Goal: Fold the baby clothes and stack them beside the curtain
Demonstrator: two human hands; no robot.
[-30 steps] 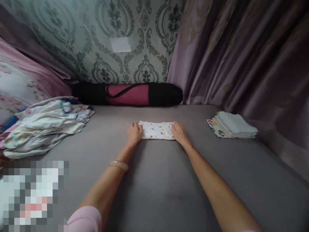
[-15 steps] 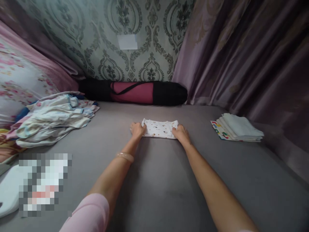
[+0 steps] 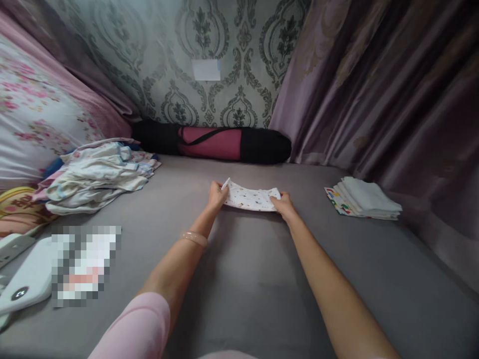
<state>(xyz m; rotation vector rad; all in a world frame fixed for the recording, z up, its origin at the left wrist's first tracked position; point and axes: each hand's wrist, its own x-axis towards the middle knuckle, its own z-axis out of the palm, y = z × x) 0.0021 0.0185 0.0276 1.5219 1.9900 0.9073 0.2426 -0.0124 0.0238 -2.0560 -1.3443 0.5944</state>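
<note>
A white cloth (image 3: 252, 198) with small printed figures is folded into a rectangle and held between my hands, its middle sagging a little. My left hand (image 3: 218, 195) pinches its left end, where one corner sticks up. At the right end my right hand (image 3: 283, 203) grips it with the thumb on top and the fingers beneath. The cloth appears slightly raised off the grey sheet (image 3: 247, 279).
To the right lies a stack of folded cloths (image 3: 368, 197). A loose heap of cloths (image 3: 101, 172) is at the left. Along the wall rests a black and maroon long bag (image 3: 209, 143). A white device (image 3: 33, 279) lies at the near left.
Both hands have lifted the folded cloth a little from the sheet, and its left corner now points up. The whole view has shifted slightly.
</note>
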